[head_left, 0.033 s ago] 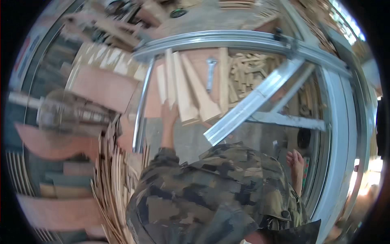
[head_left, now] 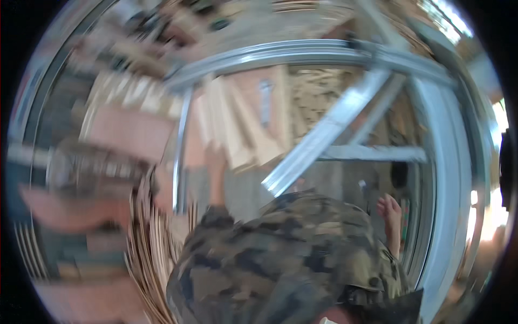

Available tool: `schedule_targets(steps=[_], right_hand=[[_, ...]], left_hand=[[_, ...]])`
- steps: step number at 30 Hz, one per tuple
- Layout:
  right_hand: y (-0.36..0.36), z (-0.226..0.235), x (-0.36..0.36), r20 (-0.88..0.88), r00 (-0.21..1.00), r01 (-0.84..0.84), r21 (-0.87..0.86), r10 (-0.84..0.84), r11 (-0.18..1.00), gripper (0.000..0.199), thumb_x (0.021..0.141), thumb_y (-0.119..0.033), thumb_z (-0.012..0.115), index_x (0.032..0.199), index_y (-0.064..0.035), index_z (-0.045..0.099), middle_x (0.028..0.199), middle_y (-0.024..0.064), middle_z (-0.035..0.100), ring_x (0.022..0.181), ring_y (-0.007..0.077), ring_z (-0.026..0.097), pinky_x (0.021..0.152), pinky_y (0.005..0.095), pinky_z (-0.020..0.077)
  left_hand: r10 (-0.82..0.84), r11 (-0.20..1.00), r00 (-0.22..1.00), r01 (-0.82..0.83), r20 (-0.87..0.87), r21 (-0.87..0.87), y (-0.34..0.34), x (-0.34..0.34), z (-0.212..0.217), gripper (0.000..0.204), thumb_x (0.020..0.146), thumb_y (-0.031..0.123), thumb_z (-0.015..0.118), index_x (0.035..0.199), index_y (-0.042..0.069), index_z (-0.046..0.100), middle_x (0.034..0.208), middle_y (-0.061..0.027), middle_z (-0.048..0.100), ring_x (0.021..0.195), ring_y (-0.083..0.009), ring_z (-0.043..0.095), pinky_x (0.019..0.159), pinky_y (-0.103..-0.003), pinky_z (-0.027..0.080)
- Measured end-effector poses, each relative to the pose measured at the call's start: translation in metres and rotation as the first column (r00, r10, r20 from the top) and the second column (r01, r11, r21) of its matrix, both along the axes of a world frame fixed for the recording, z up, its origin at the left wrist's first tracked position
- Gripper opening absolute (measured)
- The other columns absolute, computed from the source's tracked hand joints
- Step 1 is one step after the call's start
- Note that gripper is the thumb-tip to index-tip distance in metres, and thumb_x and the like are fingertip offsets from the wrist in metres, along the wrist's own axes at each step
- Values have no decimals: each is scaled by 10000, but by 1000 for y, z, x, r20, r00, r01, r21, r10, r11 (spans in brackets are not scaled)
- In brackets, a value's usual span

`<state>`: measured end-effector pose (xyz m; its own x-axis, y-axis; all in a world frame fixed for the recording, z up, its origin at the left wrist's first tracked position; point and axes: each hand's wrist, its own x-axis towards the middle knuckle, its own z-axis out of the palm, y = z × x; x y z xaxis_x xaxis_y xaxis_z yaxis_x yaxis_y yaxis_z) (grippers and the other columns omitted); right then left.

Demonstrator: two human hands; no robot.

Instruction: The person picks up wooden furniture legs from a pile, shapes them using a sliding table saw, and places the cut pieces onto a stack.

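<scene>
My left hand (head_left: 216, 154) reaches forward to the near ends of several pale wooden pieces (head_left: 232, 124) and touches them. Its fingers are smeared, so their grip cannot be made out. The pieces lie fanned side by side on a reddish board (head_left: 194, 154), their wider ends toward me. To their right rests a metal wrench (head_left: 265, 102), apart from both hands. My right hand (head_left: 389, 209) hangs low at the right with loosely bent fingers, and nothing shows in it.
A metal frame bar (head_left: 270, 54) crosses the far side, and a slanted metal bar (head_left: 329, 132) juts toward me. Small wood offcuts (head_left: 318, 97) are heaped beyond it. Thin wood strips (head_left: 156, 248) stand at the left near a fan (head_left: 67, 167).
The whole view has shifted slightly left and become more blurred. My left hand is still at the near ends of the wooden pieces; the right hand is still low at the right.
</scene>
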<state>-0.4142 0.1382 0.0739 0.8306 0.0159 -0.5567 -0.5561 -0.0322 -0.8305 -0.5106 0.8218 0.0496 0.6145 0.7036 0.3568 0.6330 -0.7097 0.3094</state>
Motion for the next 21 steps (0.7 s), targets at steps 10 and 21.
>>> schedule_targets(steps=[10,21], right_hand=[[-54,-67,-95,137,987,-7,-474,82,880,527,884,-486,636,1246,-104,645,1129,173,692,1056,373,647,898,460,516],[-32,-231,-346,-338,387,598,-616,-858,512,463,888,-389,562,1149,-28,690,1217,244,657,1140,402,629,933,496,515]], left_hand=[[-810,380,519,819,273,-430,-334,157,140,297,1010,87,564,1276,-42,588,1178,-126,667,1042,-213,640,940,-318,501],[-913,-187,-405,521,-48,-833,-530,219,134,337,948,120,691,1233,-44,618,1071,-129,692,960,-168,636,865,-308,511]])
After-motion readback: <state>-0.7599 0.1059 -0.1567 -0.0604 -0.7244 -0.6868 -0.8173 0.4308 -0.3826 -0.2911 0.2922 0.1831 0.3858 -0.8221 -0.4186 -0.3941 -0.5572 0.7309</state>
